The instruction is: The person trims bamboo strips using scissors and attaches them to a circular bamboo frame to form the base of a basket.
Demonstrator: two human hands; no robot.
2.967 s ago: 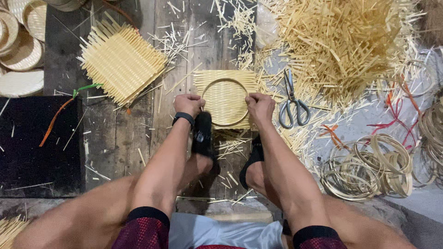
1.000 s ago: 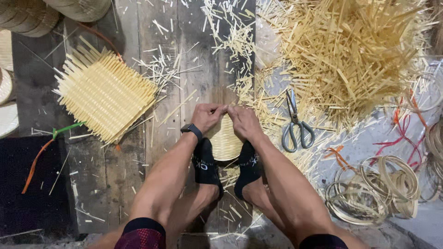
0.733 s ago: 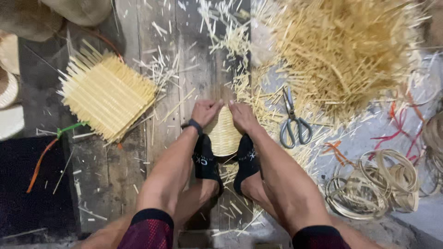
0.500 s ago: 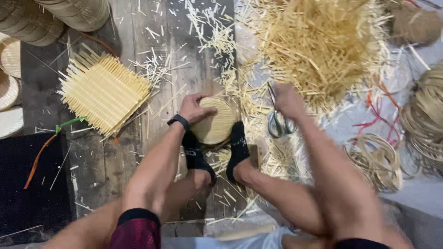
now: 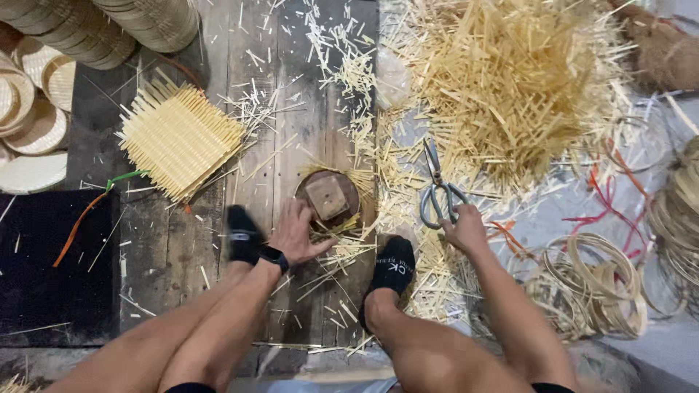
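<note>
On plank floor (image 5: 291,145): right hand (image 5: 464,229) grips scissors (image 5: 437,193); left hand (image 5: 297,233) beside round mould (image 5: 328,198).

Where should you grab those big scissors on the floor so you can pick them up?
Probably by the two looped handles. The scissors lie flat among the bamboo strips with the blades pointing away and the loops nearest the person, so come from the near side. The right hand is already at the loops, fingers ready to slip through.

We find bare floor planks (image 5: 196,255) left of the round wooden mould (image 5: 328,198); right of it, scissors (image 5: 437,193) and strewn bamboo slivers (image 5: 510,94) crowd our way.
</note>
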